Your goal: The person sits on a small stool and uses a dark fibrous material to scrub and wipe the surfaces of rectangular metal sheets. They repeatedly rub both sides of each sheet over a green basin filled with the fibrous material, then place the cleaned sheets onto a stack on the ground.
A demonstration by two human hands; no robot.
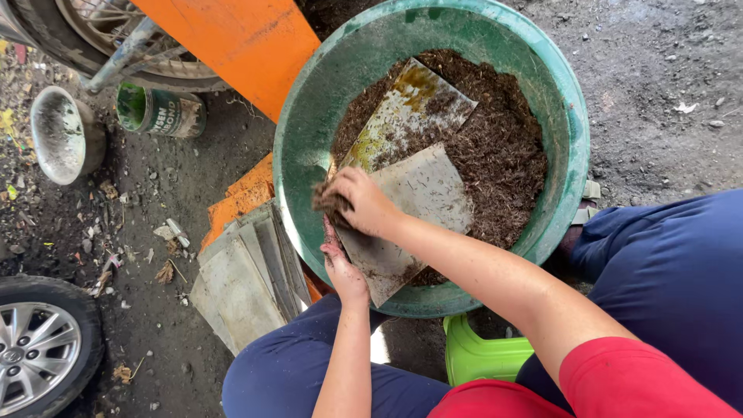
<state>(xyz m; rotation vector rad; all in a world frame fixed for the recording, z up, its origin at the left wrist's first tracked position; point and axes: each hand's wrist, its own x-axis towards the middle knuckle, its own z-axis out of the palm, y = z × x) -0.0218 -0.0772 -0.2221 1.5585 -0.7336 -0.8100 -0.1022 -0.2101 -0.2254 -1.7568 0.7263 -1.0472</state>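
A big green basin (pixel 569 131) stands on the ground before me, partly filled with brown fibrous soil (pixel 503 155). Two flat grey metal sheets lie in it: a stained one (pixel 406 112) farther back and a paler one (pixel 422 201) nearer me. My right hand (pixel 360 203) is closed around a clump of the brown fibre above the near sheet's left edge. My left hand (pixel 343 267) sits just below it at the near sheet's lower left edge, gripping that edge against the basin's rim.
A stack of grey metal sheets (pixel 244 282) lies on the ground left of the basin, over an orange board (pixel 244 197). A tin can (pixel 159 112) and a dirty bowl (pixel 62 131) stand at the far left. A car wheel (pixel 39 348) fills the lower left corner. A green plastic stool (pixel 480 356) shows beneath me.
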